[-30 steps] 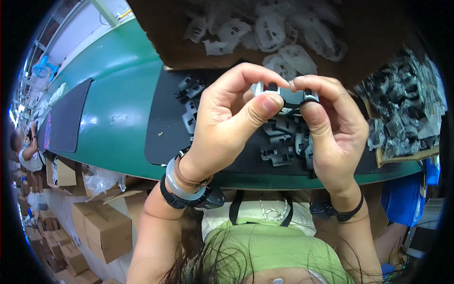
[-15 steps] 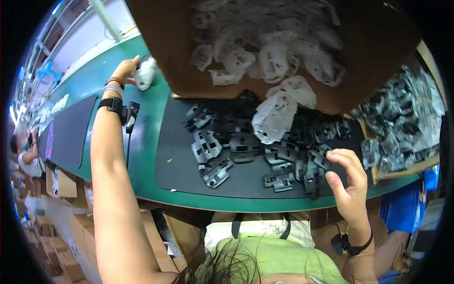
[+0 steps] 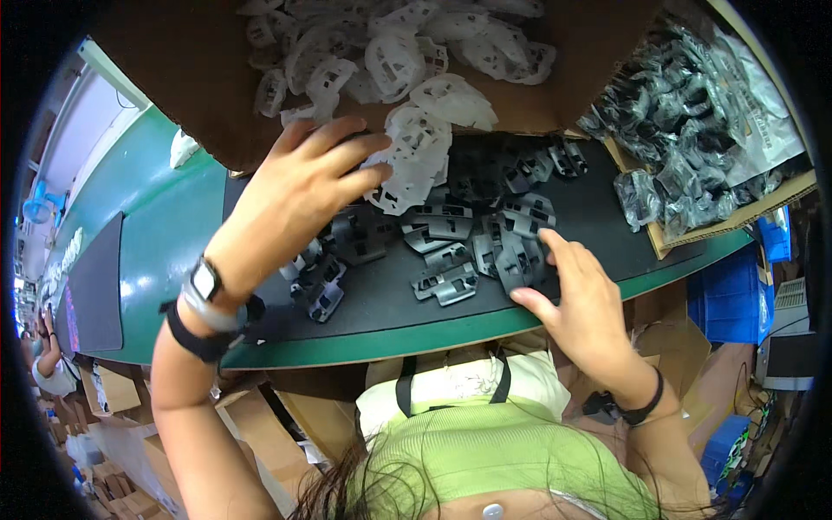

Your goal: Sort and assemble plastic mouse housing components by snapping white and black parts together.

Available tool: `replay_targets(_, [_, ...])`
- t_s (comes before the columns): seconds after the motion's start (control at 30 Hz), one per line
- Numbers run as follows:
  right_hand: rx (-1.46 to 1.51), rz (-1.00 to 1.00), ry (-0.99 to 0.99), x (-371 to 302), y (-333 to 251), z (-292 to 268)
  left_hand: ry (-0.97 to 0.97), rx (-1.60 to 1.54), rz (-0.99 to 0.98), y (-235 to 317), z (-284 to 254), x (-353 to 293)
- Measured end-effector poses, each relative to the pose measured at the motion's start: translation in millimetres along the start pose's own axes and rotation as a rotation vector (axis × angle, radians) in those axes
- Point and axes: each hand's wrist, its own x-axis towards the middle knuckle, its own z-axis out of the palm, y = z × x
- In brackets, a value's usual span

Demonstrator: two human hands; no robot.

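Observation:
My left hand [image 3: 299,195] reaches over the mat with its fingers apart and holds nothing I can see. Its fingertips are at the left edge of a translucent white plastic shell [image 3: 414,156] lying at the mouth of a cardboard box. My right hand [image 3: 582,303] is open, with thumb and index finger apart at the right side of a curved grey plastic part [image 3: 520,264]; whether they touch it I cannot tell. Several similar grey plastic parts [image 3: 446,282] lie in a loose heap between my hands, some partly hidden behind my left hand.
A large tilted cardboard box [image 3: 555,104] full of white shells overhangs the mat [image 3: 381,316] at the back. On the right, another carton [image 3: 663,238] holds black parts in clear bags. A white bundle [image 3: 183,149] lies on the green table [image 3: 156,225], at the far left.
My left hand has come back from the white bundle at the far left, leaving it there, to the white shells. The view has shifted. My right hand is nearer the grey parts.

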Motion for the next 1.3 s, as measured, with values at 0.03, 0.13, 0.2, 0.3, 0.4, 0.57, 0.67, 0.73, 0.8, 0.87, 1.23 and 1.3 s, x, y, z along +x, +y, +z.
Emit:
replay_targets(0.03, [0.086,0.035,0.022,-0.2,0.2,6.3,0.0,-0.042,0.04,-4.0,4.2,4.4])
replay_targets(0.13, [0.439,0.196,0.008,-1.3,-0.1,6.6,0.068,-0.169,0.008,-9.3,-7.8,5.3])
replay_targets(0.2, [0.821,0.236,0.138,-2.3,8.9,14.3,0.109,-0.337,-0.115,-9.4,-13.2,2.1])
replay_targets(0.3, [1.173,0.135,0.26,1.0,3.9,0.8,0.254,-0.844,-0.341,5.3,-24.5,-1.8])
replay_targets(0.4, [1.275,-0.156,0.341,32.2,-27.0,-15.5,0.418,-1.303,-0.488,30.6,-17.5,5.2])
replay_targets(0.57, [1.353,-0.228,0.303,69.5,-68.7,-9.3,0.641,-1.688,-0.502,66.5,-5.2,12.1])
replay_targets(0.67, [1.278,-0.234,0.266,71.1,-66.4,-5.5,0.674,-1.778,-0.484,73.8,1.5,11.1])
replay_targets(0.73, [1.254,-0.237,0.21,73.3,-65.1,-2.7,0.663,-1.61,-0.475,76.9,-0.3,10.8])
replay_targets(0.8, [1.2,-0.251,0.297,75.4,-66.8,2.3,0.675,-1.561,-0.514,74.4,6.2,8.8])
replay_targets(0.87, [0.824,-0.297,0.378,83.9,-61.2,11.4,0.614,-1.657,-0.584,65.6,2.3,3.8])
replay_targets(1.23, [0.641,-0.594,0.44,75.7,-51.4,28.1,0.582,-1.441,-0.406,60.7,19.5,3.5])
replay_targets(1.3, [0.646,-0.605,0.451,73.4,-53.5,27.5,0.601,-1.459,-0.369,60.6,15.7,2.4])
